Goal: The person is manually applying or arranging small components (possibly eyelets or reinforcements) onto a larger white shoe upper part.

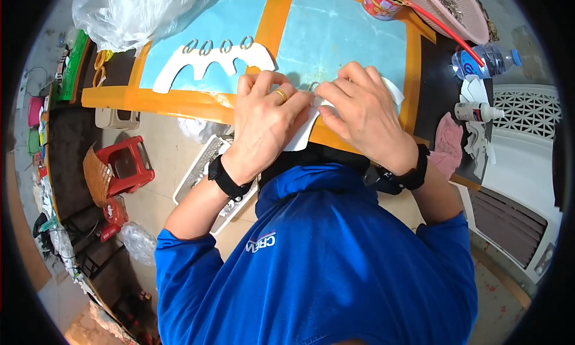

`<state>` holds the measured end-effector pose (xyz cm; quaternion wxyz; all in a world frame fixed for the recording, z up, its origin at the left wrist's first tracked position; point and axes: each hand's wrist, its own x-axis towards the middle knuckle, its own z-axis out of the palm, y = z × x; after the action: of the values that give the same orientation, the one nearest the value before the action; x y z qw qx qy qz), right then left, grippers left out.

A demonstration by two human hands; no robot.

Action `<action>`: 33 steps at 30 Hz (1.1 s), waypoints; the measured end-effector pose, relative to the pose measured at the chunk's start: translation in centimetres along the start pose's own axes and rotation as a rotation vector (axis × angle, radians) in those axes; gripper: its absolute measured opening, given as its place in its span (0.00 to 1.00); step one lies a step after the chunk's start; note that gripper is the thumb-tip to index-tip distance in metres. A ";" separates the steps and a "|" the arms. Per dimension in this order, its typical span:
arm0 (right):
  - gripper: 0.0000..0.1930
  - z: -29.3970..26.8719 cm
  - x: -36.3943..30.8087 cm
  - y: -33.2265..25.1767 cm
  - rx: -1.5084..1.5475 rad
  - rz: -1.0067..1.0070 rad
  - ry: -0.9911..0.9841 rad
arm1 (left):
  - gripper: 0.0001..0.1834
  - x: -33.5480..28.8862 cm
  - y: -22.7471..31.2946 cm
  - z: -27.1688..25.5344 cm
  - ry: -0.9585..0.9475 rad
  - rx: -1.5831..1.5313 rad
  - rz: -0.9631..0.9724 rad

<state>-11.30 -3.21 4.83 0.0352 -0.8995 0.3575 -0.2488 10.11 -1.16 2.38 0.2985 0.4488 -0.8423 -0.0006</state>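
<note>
Hands, fingertips closed, pinch a white cutout at the desk's near edge. It seems light, bendable; hold its rim.

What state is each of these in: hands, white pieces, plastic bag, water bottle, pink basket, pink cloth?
Left hand: closed on the nearer white piece.
Right hand: closed on the same piece.
Nearer white piece: held, partly hidden.
Farther white piece: lying flat, four rings along its edge.
Plastic bag: crumpled.
Water bottle: capped.
Pink basket: holding small metallic bits.
Pink cloth: crumpled.
</note>
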 end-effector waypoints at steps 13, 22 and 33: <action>0.05 1.3 0.0 -0.7 -0.126 -0.004 0.074 | 0.06 1.1 -0.2 -0.4 -0.124 -0.118 -0.084; 0.04 1.9 0.1 -0.5 -0.142 -0.015 0.087 | 0.04 1.6 -1.0 -0.7 -0.154 -0.137 -0.034; 0.06 0.9 0.4 0.6 -0.121 -0.115 0.006 | 0.11 1.6 -0.9 -1.6 -0.190 -0.138 -0.004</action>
<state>-11.01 -3.99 4.03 -0.0345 -0.9182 0.3199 -0.2309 10.94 -2.51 4.28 0.2476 0.4268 -0.8639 -0.1015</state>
